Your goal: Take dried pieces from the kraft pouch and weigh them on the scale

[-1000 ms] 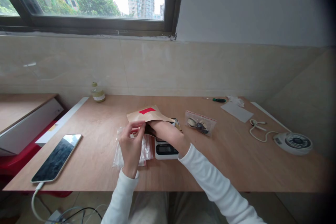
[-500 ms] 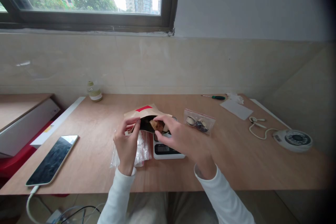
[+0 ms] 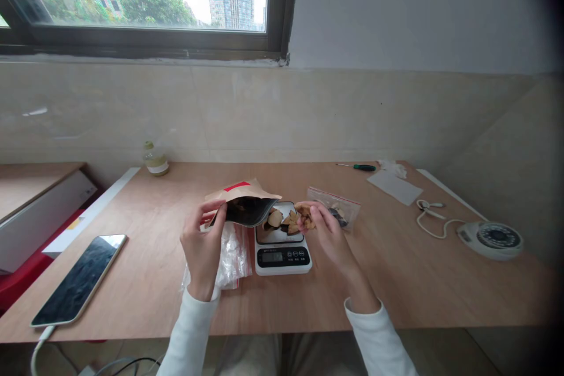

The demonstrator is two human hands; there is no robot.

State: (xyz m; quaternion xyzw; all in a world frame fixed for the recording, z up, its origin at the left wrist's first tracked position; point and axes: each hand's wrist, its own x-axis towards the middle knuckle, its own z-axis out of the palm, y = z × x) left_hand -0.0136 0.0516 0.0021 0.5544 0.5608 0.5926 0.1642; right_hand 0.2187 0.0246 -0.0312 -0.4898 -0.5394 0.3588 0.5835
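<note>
My left hand (image 3: 205, 241) grips the left edge of a brown paper pouch (image 3: 240, 190), whose dark mouth gapes toward me. Between the fingers and thumb of my right hand (image 3: 328, 229) is a brown, wrinkled dried piece (image 3: 305, 216), perhaps a dried mushroom. It is just over the right side of a white digital kitchen scale (image 3: 283, 268). On the scale's plate lie a few pale and brown dried slices (image 3: 275, 218). The display digits are too faint to read. Beneath the pouch and beside the scale is a pile of clear zip bags (image 3: 233, 255).
Behind my right hand lies a filled zip bag (image 3: 352, 207) of dark and pale pieces. Farther back are a screwdriver (image 3: 365, 167) and a white card (image 3: 395, 187). A round white device (image 3: 491, 239) with a cable sits right, a phone (image 3: 81, 279) left, a small bottle (image 3: 156, 160) back left.
My right hand has come out of the pouch's mouth with the brown dried piece and moved right, over the scale. The scale plate and its slices are now visible. My left hand still holds the pouch.
</note>
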